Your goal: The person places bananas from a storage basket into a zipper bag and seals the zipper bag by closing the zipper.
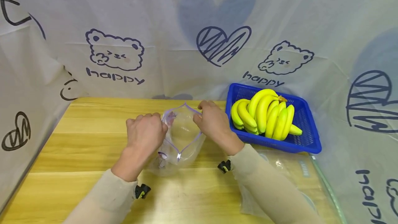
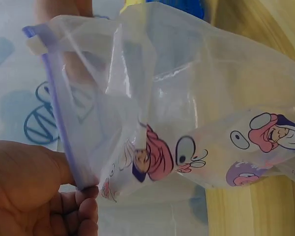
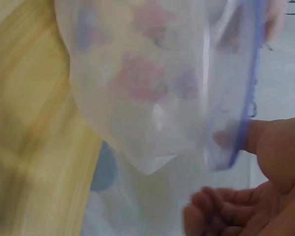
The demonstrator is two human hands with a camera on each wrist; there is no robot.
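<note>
A clear plastic zip bag with a purple zip edge and pink cartoon prints has its mouth spread apart between the hands. My left hand pinches the left side of the mouth; in the left wrist view the thumb and curled fingers meet at the end of the purple strip. My right hand is at the opposite side. In the right wrist view its thumb reaches over the zip edge and shows through the film, while the other fingers bend loosely below, apart from the bag. A white slider sits at the mouth's near corner.
A blue plastic basket holding yellow bananas stands right of the hands. Below it, another clear bag with a green edge lies partly under the right forearm. Printed cloth hangs around the wooden table.
</note>
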